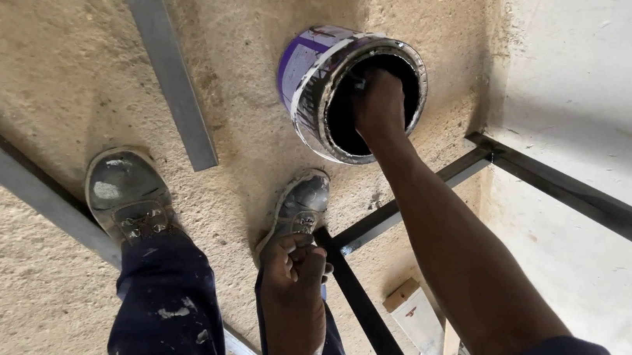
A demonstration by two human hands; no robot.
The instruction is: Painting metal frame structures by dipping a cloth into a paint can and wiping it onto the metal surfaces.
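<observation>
Right hand [377, 104] is down inside the can [354, 91], knuckles up, fingers curled tight round something small at the rim's far side; what it grips I cannot tell, the dark interior swallows it. The can stands on the sandy floor [48, 307], close to the pale wall [600, 54] on the right, its purple-and-white side smeared, its mouth black. The forearm runs straight up from the lower edge of the view to the can.

Left hand [294, 270] is balled into a loose fist, thumb across the fingers, hovering over the right knee, just above the right shoe [297, 207]. Nothing shows in that fist; whether it hides anything I cannot tell.

Left shoe [126, 193] is planted well apart on the floor, beside a grey metal bar [167, 68] lying flat. Dark frame rails [405, 207] cross under the right arm and run off toward the wall. Trousers [166, 318] are navy, flecked with white paint. A small wooden block [400, 295] lies near the lower edge.
</observation>
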